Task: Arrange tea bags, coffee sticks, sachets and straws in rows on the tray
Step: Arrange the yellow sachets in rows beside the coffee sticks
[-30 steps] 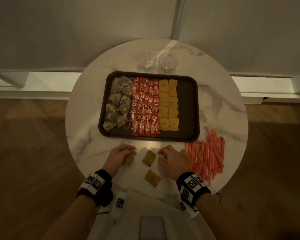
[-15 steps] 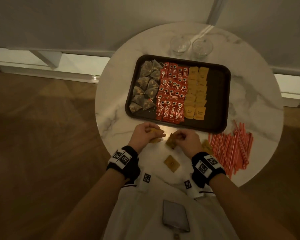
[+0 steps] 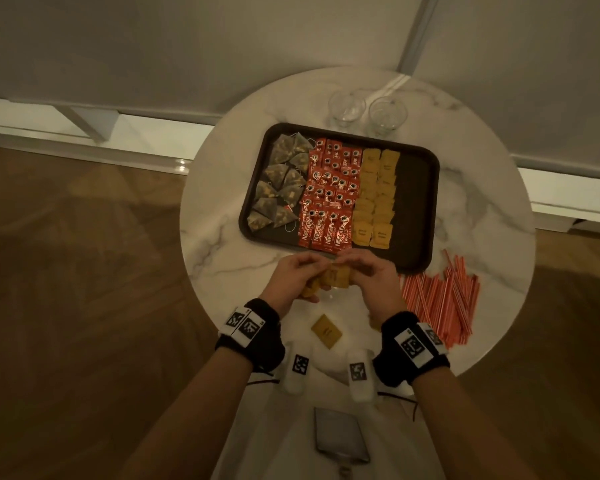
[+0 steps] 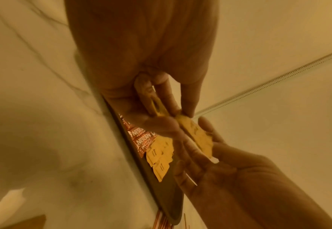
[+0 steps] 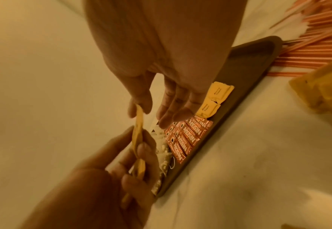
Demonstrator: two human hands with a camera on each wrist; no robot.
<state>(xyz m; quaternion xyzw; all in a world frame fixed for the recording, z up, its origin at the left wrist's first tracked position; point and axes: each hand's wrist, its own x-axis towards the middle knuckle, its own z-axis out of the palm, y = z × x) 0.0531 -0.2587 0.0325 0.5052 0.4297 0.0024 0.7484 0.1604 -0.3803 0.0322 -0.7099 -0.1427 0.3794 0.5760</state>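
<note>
- Gathering flat yellow-brown paper sugar sachets (image 3: pixel 336 276) is the step in hand: a small stack is held in the air above the near edge of the tabletop, just in front of the tray's near rim.
- The left hand (image 3: pixel 293 280) grips the stack, thumb curled over one face and fingers (image 5: pixel 141 151) behind it; a second sachet shows lower in the same grip.
- The right hand (image 3: pixel 373 280) pinches the upper edge of the top sachet between thumb and forefinger; its other fingers (image 5: pixel 173 106) hang loosely extended.
- The dark rectangular plastic tray (image 3: pixel 420 209) already carries rows of pyramid mesh tea bags (image 3: pixel 279 183), red foil coffee sticks (image 3: pixel 329 199) and matching sachets; its right strip is bare.
- One loose sachet (image 3: pixel 326 330) lies on the round white marble tabletop (image 3: pixel 215 244) between the wrists.
- The orange striped straws (image 3: pixel 440 299) lie heaped on the tabletop, right of the hands, off the tray.
- Risk: the pinch is shallow, so a sachet may slip and fall onto the rows below, disturbing them. Placing the stack carelessly could shift the overlapped sachet columns.
- Risk: a sleeve or wrist band sweeping right could scatter the straws.
- Hidden: the number of sachets in the stack cannot be counted. Another sachet may lie under the right wrist; this is unclear. Two clear glasses (image 3: pixel 366 110) stand beyond the tray.
</note>
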